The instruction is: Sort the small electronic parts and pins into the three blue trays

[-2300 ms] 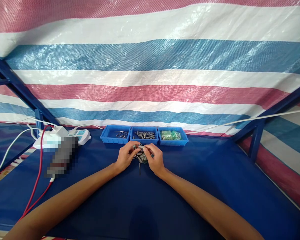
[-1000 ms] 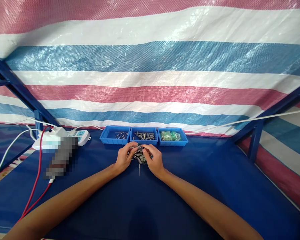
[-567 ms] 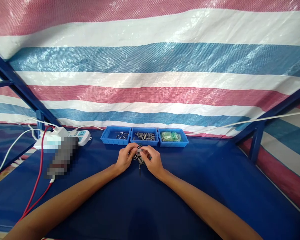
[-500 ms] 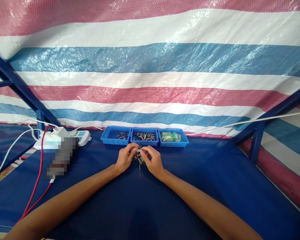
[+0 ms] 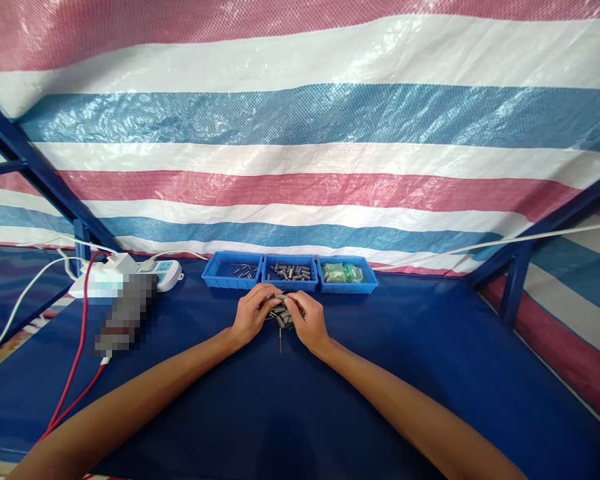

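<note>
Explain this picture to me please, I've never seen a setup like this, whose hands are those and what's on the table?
There is no machine: a person works bare-handed, and a camera worn on their head looks forward and down. The left hand and right hand appear to pinch a small greyish piece, too small to identify. Below it, a pile of small parts lies on the blue table. Beyond stand three blue trays with more small parts; a white power strip lies to the left.
</note>
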Demonstrator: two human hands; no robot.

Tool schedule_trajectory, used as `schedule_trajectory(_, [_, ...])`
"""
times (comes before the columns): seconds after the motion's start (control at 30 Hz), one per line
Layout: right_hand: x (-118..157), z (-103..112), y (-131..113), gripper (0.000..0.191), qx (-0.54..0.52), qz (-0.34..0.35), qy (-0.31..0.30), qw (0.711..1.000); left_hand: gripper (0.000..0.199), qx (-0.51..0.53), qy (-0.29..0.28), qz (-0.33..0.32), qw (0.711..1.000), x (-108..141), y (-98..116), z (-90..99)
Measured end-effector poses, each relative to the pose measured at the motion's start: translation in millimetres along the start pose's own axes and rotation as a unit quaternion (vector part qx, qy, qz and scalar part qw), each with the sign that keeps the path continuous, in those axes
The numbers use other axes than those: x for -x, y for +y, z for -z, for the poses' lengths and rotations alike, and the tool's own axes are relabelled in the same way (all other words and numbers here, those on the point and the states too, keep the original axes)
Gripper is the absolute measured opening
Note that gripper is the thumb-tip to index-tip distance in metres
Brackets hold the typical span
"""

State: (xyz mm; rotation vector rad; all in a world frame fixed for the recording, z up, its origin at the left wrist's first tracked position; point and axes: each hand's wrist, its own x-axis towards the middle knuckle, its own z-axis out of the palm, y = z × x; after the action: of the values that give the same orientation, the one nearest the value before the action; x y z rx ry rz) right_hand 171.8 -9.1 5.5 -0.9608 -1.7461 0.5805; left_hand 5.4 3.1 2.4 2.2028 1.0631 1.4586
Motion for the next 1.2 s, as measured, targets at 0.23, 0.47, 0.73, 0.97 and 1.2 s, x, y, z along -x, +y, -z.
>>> schedule_trajectory(0.23, [-0.8,-0.6,2.0,0.022,0.014,0.004,-0.016,1.0,0.02,0.029,-0.012,0.052,0.998,1.6,4.2,0.4])
schedule_trajectory(0.47, [-0.2,-0.2,-0.1,0.022,0.009,-0.007,0.001,1.0,0.025,0.025,-0.016,0.103,0.994,3.3,7.1,0.5])
schedule_trajectory(0.73, [0.4,0.6,-0.7,0.022,0.004,-0.008,0.008,1.0,0.026,-0.012,-0.006,0.061,0.998,4.4,0.4,1.9])
schedule_trajectory(0.97, [1.6,-1.2,3.4,0.03,-0.001,0.004,-0.004,1.0,0.022,0.018,-0.005,0.106,0.994,11.2,-8.8,-3.9])
schedule_trajectory(1.2, [1.5,-1.0,3.5,0.027,0.008,0.015,-0.01,1.0,0.021,0.013,-0.024,0.114,0.993,7.8,-3.7,-3.3])
